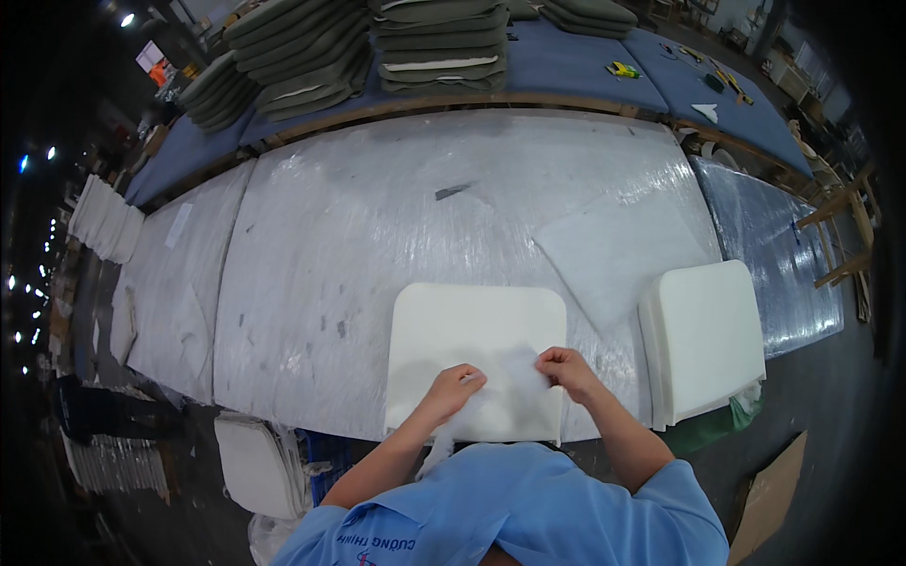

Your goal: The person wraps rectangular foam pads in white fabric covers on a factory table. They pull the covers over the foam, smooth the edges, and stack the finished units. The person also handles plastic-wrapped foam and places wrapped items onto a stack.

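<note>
A white seat-shaped foam pad point(478, 316) with rounded far corners lies flat at the table's near edge. My left hand point(455, 389) is over its left half, fingers pinched on wispy white material. A strip of this material point(438, 447) hangs below that hand near the pad's front edge. Above the pad's right half, my right hand point(566, 370) pinches a thin, see-through white sheet point(525, 366). The sheet is faint against the pad, so I cannot tell whether it joins both hands.
The table point(330, 217) has a plastic-wrapped top. A loose white sheet point(623, 250) lies on it, left of a stack of white pads point(713, 330). Green cushions point(444, 57) are piled on the blue table behind. More white pads point(257, 462) stand low at the left.
</note>
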`<state>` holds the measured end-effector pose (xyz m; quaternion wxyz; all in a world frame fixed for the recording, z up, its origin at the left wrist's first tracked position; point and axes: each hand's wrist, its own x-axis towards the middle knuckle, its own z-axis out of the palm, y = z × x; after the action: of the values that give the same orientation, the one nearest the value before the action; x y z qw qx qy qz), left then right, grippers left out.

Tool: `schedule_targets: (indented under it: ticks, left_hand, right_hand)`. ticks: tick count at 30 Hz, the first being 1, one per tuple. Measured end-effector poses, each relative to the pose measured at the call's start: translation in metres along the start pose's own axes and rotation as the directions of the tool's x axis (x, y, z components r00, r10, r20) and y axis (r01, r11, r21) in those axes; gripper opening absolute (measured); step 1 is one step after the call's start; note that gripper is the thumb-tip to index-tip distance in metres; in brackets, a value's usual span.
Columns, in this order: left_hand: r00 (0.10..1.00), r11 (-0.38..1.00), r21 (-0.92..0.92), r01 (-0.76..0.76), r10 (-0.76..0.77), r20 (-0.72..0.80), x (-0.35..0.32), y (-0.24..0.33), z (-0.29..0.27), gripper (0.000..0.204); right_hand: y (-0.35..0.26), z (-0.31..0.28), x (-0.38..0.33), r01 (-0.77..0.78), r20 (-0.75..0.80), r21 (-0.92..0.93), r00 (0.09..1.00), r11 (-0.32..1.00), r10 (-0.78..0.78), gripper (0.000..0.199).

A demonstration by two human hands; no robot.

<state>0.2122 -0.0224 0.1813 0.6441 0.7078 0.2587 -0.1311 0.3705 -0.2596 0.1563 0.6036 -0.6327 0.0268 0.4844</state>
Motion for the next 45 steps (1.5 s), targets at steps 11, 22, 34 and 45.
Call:
schedule_targets:
  ticks: [11,22,34,45]
  left_hand:
    - [0.967,0.953,-0.291,0.087,-0.151,-0.206,-0.03,-0.033,-0.07,0.025]
    - [0.933,0.908,-0.386,0.165,-0.27,-0.237,-0.036,-0.026,-0.073,0.024]
    - [0.943,0.923,-0.362,0.131,-0.229,-0.243,-0.027,-0.024,-0.076,0.025]
    - [0.927,0.925,-0.353,0.14,-0.247,-0.281,-0.048,-0.018,-0.074,0.028]
  right_hand:
    - [-0.071,-0.042,0.085,0.275,-0.258,-0.854,0.514,0.442,-0.818,0.008]
    - [0.004,-0.017,0.128,0.184,-0.105,-0.936,0.669,0.3,-0.736,0.012]
    - [-0.074,-0.049,0.134,0.321,-0.463,-0.184,0.805,0.929,-0.37,0.021]
    - [-0.085,-0.068,0.153,0.049,-0.235,-0.119,0.969,0.992,-0.076,0.031]
